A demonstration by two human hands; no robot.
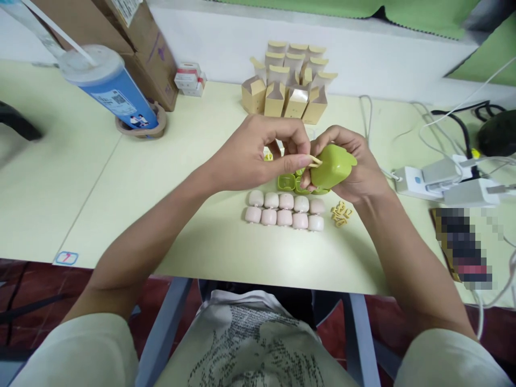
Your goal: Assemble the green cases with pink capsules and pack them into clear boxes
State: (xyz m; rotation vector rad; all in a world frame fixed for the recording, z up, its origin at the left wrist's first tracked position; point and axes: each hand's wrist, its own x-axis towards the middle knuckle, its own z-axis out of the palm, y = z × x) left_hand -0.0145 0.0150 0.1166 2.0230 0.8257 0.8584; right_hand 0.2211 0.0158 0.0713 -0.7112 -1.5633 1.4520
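Observation:
My right hand [358, 153] is wrapped round a rounded, glossy green case [332, 167], held above the table. My left hand [278, 148] pinches a thin yellow loop [316, 160] between thumb and fingers, right against the left side of that case. Whether the loop is fastened to it I cannot tell. Partly hidden beneath my hands are several green open pieces [286, 182] on the table. Nearer to me lie two rows of small rounded white and pink pieces [284, 217]. A little heap of yellow loops [342, 213] sits to their right.
Open yellow cardboard boxes [276, 99] stand by the wall. At the left are a blue cup [121, 94] with a straw, a brown carton [151, 64] and small white boxes [189, 78]. Power strips [439, 174], cables and a blurred phone-like object [463, 247] lie at the right.

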